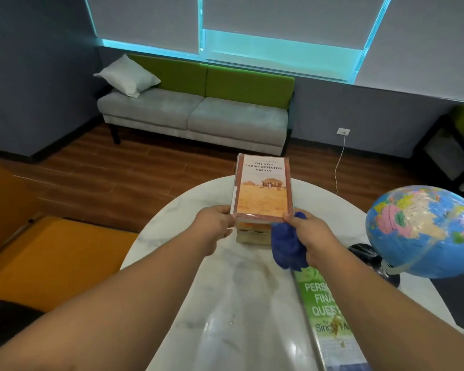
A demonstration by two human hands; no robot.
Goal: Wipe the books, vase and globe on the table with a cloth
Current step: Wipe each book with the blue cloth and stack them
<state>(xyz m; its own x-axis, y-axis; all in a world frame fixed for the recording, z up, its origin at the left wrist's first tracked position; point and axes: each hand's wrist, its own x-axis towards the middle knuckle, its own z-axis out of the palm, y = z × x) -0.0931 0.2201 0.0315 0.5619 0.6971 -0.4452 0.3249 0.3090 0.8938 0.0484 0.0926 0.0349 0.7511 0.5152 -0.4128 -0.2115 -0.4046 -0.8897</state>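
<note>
An orange-brown paperback [263, 188] is held flat above a short stack of books [253, 232] on the white marble table [225, 303]. My left hand [217, 223] pinches its near left corner. My right hand [306, 231] pinches the near right corner and also holds a bunched blue cloth [285, 245], which hangs below the hand. A green book [330, 317] lies on the table under my right forearm. A blue globe [426, 234] on a dark stand is at the right. No vase is in view.
Beyond the round table are a wooden floor and a grey sofa [196, 116] with a green back and a white pillow. An orange seat [51, 261] is at the left. A white cable runs to a wall socket [343, 131].
</note>
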